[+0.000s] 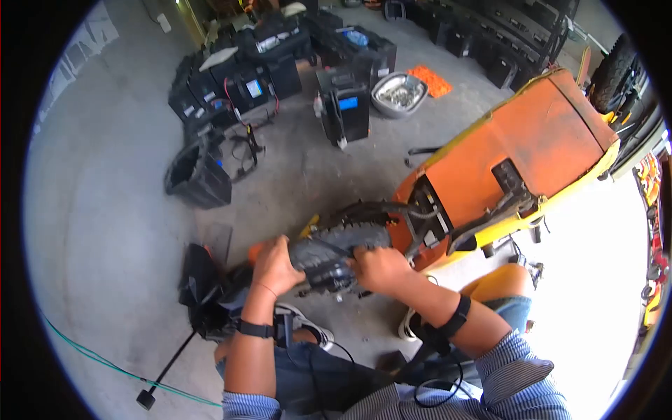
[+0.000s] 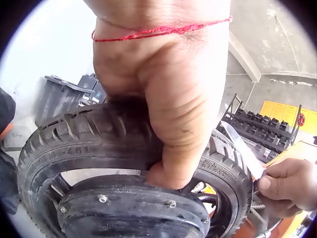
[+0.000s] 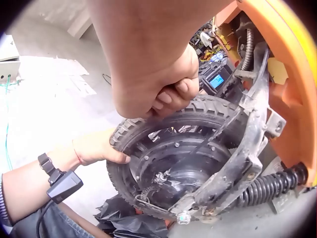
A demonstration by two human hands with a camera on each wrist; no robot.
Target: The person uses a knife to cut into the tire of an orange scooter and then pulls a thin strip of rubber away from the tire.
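Observation:
A black knobbly tire (image 2: 89, 134) sits on a wheel with a dark hub (image 3: 178, 158) at the rear of an orange vehicle. My left hand (image 1: 278, 269) grips the tire, its thumb hooked over the inner edge of the tread in the left wrist view. On the vehicle side of the wheel, my right hand (image 1: 381, 269) curls round a flat, shiny blade-like tool (image 2: 243, 149), which slants up across the tire's sidewall. In the right wrist view the right-hand fingers (image 3: 171, 99) are folded tightly close over the tread, and the tool is hidden there.
The vehicle's orange and yellow body (image 1: 518, 154) lies tipped to the right. Its swingarm (image 3: 247, 114) and black spring (image 3: 272, 186) stand beside the wheel. Several black battery cases (image 1: 245, 87), an open black bin (image 1: 199, 175) and a metal basin (image 1: 399, 96) are farther off.

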